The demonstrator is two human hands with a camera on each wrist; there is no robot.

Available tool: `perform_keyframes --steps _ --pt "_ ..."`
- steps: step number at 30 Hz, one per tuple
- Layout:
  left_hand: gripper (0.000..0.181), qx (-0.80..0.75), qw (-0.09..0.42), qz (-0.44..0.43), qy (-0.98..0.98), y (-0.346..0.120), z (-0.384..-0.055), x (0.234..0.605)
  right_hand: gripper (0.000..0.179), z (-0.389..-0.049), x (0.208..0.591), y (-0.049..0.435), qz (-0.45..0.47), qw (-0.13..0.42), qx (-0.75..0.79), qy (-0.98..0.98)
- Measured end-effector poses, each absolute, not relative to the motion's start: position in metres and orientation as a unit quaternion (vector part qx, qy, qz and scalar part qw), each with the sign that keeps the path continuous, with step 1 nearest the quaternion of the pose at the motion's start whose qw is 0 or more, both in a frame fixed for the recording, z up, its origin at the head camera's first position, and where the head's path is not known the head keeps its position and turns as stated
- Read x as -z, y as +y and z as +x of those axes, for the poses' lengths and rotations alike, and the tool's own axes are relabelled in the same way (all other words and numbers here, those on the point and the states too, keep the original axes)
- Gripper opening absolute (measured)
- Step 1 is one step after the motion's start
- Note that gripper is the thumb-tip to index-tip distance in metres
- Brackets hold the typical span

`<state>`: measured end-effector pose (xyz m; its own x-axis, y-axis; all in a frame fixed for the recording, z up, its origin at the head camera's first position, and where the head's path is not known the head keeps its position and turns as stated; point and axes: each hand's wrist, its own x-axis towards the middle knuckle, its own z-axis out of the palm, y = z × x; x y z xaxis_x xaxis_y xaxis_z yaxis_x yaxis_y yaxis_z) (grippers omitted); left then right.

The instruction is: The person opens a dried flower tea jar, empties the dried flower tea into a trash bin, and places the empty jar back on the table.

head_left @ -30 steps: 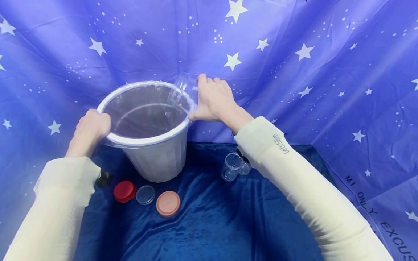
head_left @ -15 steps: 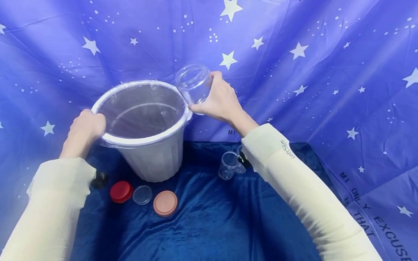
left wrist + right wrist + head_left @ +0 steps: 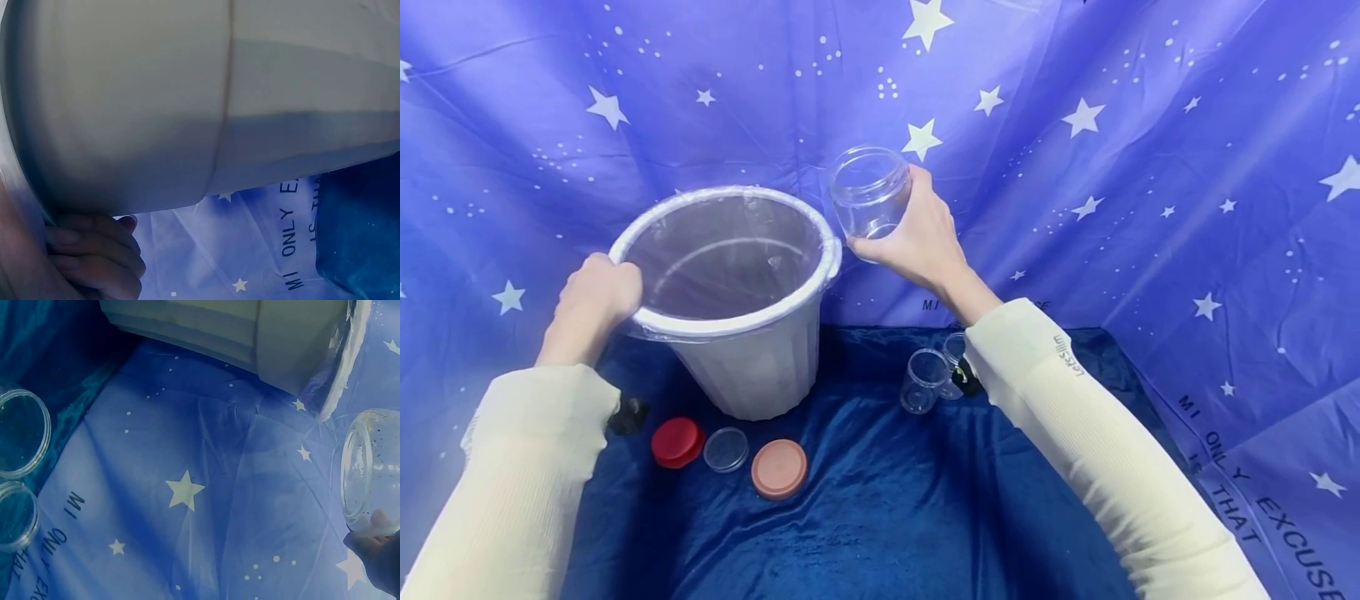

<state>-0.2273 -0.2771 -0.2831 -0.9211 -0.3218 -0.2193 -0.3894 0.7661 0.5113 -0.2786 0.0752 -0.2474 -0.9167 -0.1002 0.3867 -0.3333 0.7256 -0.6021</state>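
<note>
A white trash bin (image 3: 756, 375) with a clear plastic liner over its rim is held by my left hand (image 3: 598, 292) at the left of the rim. The fingers (image 3: 100, 253) curl round that edge in the left wrist view. Just right of the bin, my right hand (image 3: 921, 237) grips a clear jar (image 3: 861, 196) by its side, lidless, mouth up and slightly tilted. Small specks dot the wall of this jar (image 3: 387, 469) in the right wrist view.
Two lidless clear jars, a front one (image 3: 921, 392) and a rear one (image 3: 955, 343), stand on the dark blue cloth (image 3: 880, 517). A red lid (image 3: 677, 442), a clear lid (image 3: 726, 450) and an orange-pink lid (image 3: 779, 469) lie before the bin. A starry curtain (image 3: 760, 142) hangs behind.
The jar in my right hand has turned from tipped over the bin's mouth to nearly upright and moved right, off the rim. My left hand keeps its grip on the rim.
</note>
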Motion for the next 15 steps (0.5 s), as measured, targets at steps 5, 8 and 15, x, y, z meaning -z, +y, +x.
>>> perform_keyframes --steps 5,8,15 --pt "0.06 -0.287 0.058 -0.189 0.937 -0.277 -0.226 0.283 0.102 -0.279 0.247 0.081 0.116 0.187 -0.359 -0.907" --pt "0.06 -0.288 0.061 -0.192 0.936 -0.277 -0.226 0.283 0.101 -0.279 0.247 0.086 0.113 0.196 -0.357 -0.906" --pt "0.061 -0.288 0.061 -0.191 0.936 -0.278 -0.226 0.283 0.103 -0.279 0.25 0.103 0.095 0.194 -0.355 -0.909"
